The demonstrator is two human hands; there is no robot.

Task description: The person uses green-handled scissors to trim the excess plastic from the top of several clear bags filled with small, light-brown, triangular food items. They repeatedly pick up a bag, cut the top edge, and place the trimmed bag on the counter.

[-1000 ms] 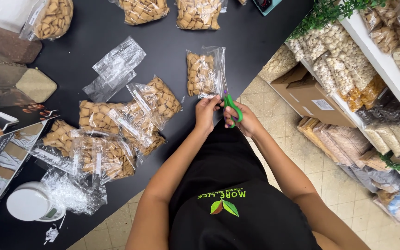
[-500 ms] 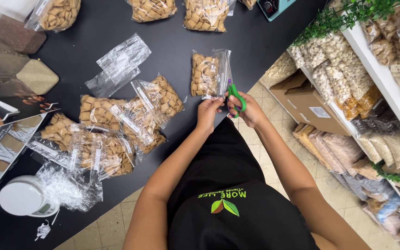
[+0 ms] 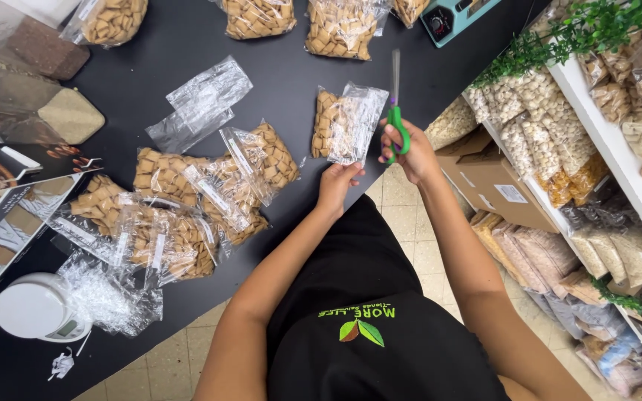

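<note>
Head view: left hand [image 3: 336, 180] pinching the lower edge of a clear cracker bag [image 3: 347, 124] near the table [image 3: 150, 67] edge at 5 o'clock. Probably light, crinkly, slippery film, brittle contents; best gripped by the empty sealed margin. Right hand [image 3: 409, 151] at 3 o'clock, fingers [image 3: 389, 138] clenched through green-handled scissors [image 3: 396, 104], blades up, just beside the bag.

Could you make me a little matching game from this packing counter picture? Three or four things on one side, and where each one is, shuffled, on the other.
Things:
1. scissors
2. small snack bag
3. kitchen scale
4. empty clear bags

Places:
A. near the counter's lower left corner
B. lying flat in the middle of the black counter
C. in the right hand, blades pointing away
D. pinched at its near edge by the left hand

Pairs: 1-C, 2-D, 3-A, 4-B
</note>
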